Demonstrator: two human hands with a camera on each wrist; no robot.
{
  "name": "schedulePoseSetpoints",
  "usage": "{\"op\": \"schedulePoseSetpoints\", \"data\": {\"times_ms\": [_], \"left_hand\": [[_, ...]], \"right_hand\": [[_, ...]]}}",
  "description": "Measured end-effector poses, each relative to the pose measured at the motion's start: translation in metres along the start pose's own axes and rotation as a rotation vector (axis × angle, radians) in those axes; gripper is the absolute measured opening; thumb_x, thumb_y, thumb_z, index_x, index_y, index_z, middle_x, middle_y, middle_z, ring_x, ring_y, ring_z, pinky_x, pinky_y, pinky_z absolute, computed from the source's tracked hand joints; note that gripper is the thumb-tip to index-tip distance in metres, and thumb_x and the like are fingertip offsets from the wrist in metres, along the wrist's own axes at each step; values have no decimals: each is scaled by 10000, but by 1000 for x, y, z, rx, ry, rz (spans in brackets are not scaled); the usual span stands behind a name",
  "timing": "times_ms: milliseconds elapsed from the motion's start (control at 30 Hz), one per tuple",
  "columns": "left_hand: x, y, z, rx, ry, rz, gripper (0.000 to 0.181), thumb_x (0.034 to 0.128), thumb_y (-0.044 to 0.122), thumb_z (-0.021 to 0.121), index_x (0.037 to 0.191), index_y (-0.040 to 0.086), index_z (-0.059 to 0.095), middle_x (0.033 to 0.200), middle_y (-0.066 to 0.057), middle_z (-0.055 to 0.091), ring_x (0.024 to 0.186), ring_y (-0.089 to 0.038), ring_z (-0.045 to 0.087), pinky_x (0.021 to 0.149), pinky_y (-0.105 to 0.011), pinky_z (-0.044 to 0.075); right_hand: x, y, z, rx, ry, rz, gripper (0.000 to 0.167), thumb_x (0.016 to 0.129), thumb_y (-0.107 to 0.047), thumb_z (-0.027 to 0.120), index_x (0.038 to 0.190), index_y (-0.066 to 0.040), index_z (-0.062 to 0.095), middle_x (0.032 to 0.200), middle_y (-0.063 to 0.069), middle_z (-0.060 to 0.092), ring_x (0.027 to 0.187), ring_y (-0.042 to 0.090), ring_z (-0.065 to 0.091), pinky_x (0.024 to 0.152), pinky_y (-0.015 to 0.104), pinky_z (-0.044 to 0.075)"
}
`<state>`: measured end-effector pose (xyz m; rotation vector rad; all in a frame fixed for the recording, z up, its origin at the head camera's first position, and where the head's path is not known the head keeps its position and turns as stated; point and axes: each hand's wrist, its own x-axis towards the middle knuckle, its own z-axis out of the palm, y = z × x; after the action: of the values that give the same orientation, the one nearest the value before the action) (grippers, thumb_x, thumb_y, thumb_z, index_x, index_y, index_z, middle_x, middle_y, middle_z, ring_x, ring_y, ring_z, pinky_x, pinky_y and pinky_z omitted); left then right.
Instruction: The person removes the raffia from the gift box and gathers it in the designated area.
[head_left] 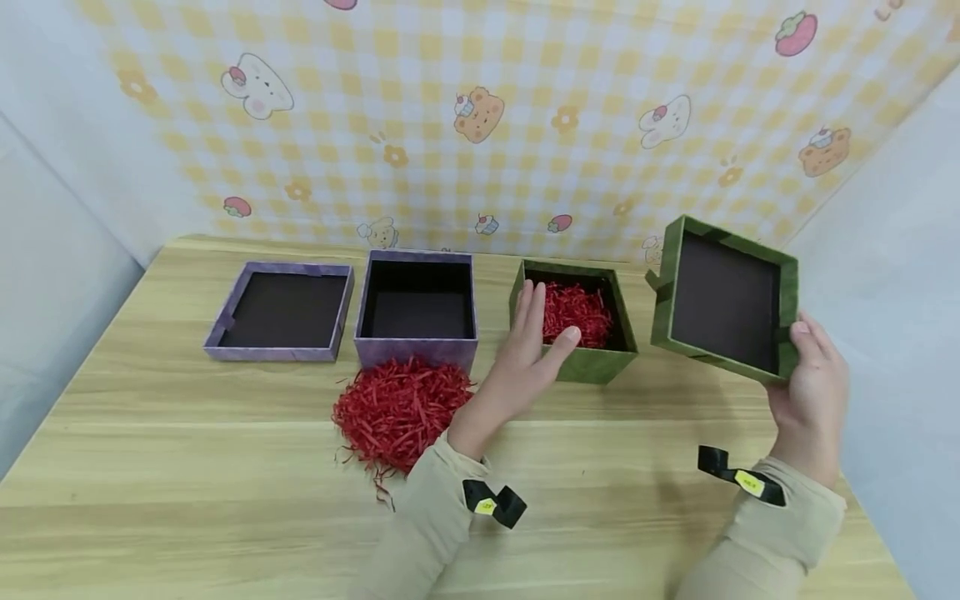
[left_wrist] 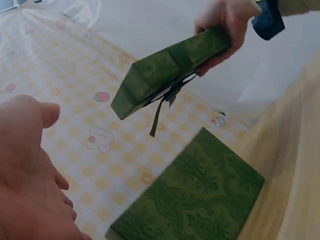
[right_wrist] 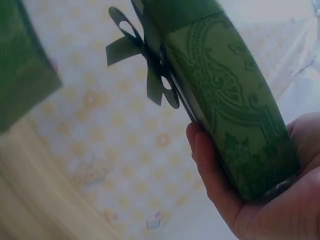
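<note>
My right hand (head_left: pixel 813 396) grips the lower right corner of a green patterned box lid (head_left: pixel 723 300), held up and tilted above the table with its dark inside facing the head camera. A ribbon bow (right_wrist: pixel 150 62) shows on the lid's outer face in the right wrist view. Left of the lid stands the matching green box (head_left: pixel 600 364), without its cover, with red shredded paper (head_left: pixel 577 315) inside. My left hand (head_left: pixel 517 367) is at the box's left front, fingers extended and thumb spread, holding nothing. Whether it touches the box I cannot tell.
A purple box (head_left: pixel 416 353), uncovered with a dark interior, stands left of the green one. Its purple lid (head_left: pixel 273 353) lies inside-up at the far left. A loose heap of red shredded paper (head_left: pixel 401 412) sits before the purple box. Behind the wooden table (head_left: pixel 225 467) hangs a checked cloth (head_left: pixel 435 167).
</note>
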<state>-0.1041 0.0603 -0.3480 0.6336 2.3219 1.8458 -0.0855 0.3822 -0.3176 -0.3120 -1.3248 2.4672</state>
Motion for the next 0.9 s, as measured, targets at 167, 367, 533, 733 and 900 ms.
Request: {"op": "schedulePoseSetpoints", "data": {"times_ms": [167,367,533,733,900], "left_hand": [[3,-13,7,188,24,-63,761,965,514,358,1486,181,-86,1520,55,-190,1356,-106,-194,1060,-573,15],[4,-26,12,329,46,-165,731,983,432,384,1495,164,-65,1516,29,-201,1358,-133,-194,1063,-578,47],[5,-33,14,354,44,-190,755,977,430,403,1494,178,-86,1511,5,-229,1359,-152,-198,1056,-595,56],[7,-38,19,387,30,-169,777,979,442,389,1486,133,-112,1525,-48,-199,1366,-166,-188,1056,-594,71],[8,-40,20,398,58,-175,741,999,385,371,1480,78,-100,1523,-51,-192,1365,-151,-177,1071,-558,69]], "right_hand": [[16,-6,-16,-237,38,10,501,951,-237,513,1427,-136,394,1200,23,508,921,93,577,638,222,520],[43,-4,-29,-474,18,102,572,958,-314,477,1477,-184,275,1508,-59,204,1259,132,333,696,130,459],[58,4,-39,-654,-44,141,622,959,-379,442,1493,-180,194,1536,-105,92,1361,67,106,1015,178,263],[67,15,-50,-685,-94,213,642,974,-387,417,1498,-166,120,1531,-141,36,1360,67,45,1066,253,191],[74,28,-57,-666,-140,269,653,977,-386,411,1499,-145,100,1542,-105,40,1299,105,233,921,166,362]]}}
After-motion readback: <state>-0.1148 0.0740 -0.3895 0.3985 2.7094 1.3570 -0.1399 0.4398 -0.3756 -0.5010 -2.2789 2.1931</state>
